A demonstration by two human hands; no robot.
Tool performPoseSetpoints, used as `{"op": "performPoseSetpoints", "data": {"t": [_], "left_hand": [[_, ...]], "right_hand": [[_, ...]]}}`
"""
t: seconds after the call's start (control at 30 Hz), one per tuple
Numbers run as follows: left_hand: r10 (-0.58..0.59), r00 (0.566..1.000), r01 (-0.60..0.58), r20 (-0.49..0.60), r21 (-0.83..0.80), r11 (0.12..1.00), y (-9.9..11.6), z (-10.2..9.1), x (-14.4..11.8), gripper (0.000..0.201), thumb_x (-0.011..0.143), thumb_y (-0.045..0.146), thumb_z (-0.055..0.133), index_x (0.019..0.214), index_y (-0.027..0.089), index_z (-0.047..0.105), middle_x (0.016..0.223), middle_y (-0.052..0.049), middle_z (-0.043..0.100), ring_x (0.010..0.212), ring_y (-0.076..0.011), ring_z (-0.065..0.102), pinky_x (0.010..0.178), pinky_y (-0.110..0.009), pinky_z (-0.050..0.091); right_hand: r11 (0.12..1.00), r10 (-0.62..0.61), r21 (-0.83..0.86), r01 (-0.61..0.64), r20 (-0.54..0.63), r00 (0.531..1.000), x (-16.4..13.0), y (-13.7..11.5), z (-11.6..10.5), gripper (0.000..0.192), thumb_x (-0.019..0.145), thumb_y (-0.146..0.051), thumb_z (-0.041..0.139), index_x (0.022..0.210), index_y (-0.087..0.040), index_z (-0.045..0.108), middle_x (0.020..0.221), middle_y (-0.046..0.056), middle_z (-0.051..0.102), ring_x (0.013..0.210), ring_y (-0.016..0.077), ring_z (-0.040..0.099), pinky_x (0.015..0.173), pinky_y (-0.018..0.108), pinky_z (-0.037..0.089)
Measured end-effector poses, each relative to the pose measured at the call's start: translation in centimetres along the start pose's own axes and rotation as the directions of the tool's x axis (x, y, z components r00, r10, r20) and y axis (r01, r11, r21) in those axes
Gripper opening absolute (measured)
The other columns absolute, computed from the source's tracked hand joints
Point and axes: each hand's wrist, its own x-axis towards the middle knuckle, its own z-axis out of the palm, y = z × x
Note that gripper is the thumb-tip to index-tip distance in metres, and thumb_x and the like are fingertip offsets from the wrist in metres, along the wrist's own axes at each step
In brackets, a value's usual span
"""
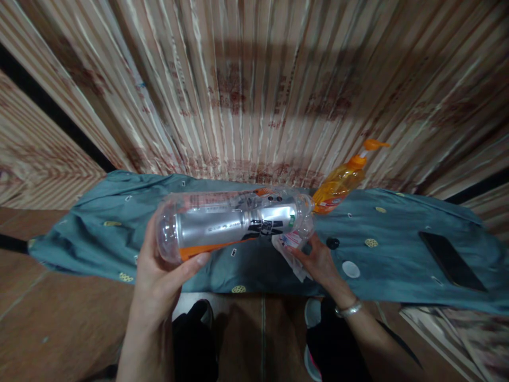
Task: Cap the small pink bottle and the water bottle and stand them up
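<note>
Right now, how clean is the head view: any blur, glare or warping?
Head view: wide-angle warping bends the backdrop and blue cloth; dim light, a shadow band across the wall; glare on the clear bottle in the left hand; edges smeared, centre fairly sharp.

Bare cloth (397, 260) between soap bottle (338, 183) and phone (451, 260).

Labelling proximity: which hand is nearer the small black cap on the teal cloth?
Right. The right hand lies just left of the small black cap, holding a crumpled wrapper; the left hand grips the clear plastic bottle, far left.
</note>
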Motion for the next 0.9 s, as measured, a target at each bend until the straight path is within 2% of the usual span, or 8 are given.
{"op": "performPoseSetpoints", "data": {"t": [0.27,0.4,0.67,0.9], "left_hand": [[-0.022,1.000,0.022,-0.008,-0.014,1.000,0.16,0.14,-0.12,0.098,0.046,0.030,0.098,0.137,0.033,0.061,0.149,-0.006,0.060,0.145,-0.0412,0.047,0.124,-0.062,0.028],[-0.008,1.000,0.008,-0.004,-0.002,1.000,0.21,0.11,-0.14,0.096,0.047,0.031,0.098,0.137,0.034,0.062,0.148,-0.006,0.060,0.145,-0.0402,0.047,0.125,-0.059,0.029],[-0.006,1.000,0.006,-0.018,0.008,1.000,0.04,0.05,0.03,0.095,0.046,0.031,0.098,0.134,0.031,0.063,0.146,-0.008,0.061,0.144,-0.0432,0.046,0.124,-0.064,0.027],[-0.004,1.000,0.004,0.002,0.005,1.000,0.35,0.27,-0.03,0.093,0.046,0.033,0.098,0.133,0.030,0.064,0.144,-0.008,0.062,0.143,-0.0409,0.049,0.123,-0.057,0.034]], "right_hand": [[1.000,-0.004,0.029,0.003,0.022,1.000,-0.02,-0.23,-0.15,0.056,0.080,-0.056,0.069,0.121,-0.019,0.059,0.105,0.013,0.078,0.097,0.0339,0.075,0.081,0.045,0.059],[1.000,0.010,0.001,-0.010,-0.001,1.000,0.02,-0.36,-0.22,0.054,0.078,-0.056,0.070,0.117,-0.019,0.061,0.101,0.013,0.079,0.091,0.0328,0.076,0.077,0.043,0.059],[1.000,0.003,0.017,-0.003,0.010,1.000,0.08,-0.42,-0.27,0.056,0.078,-0.054,0.070,0.120,-0.018,0.060,0.107,0.015,0.078,0.097,0.0344,0.075,0.083,0.046,0.059],[1.000,-0.004,0.012,0.004,0.026,1.000,0.12,-0.19,-0.29,0.051,0.079,-0.049,0.070,0.119,-0.018,0.060,0.104,0.014,0.079,0.097,0.0329,0.075,0.083,0.043,0.058]]}}
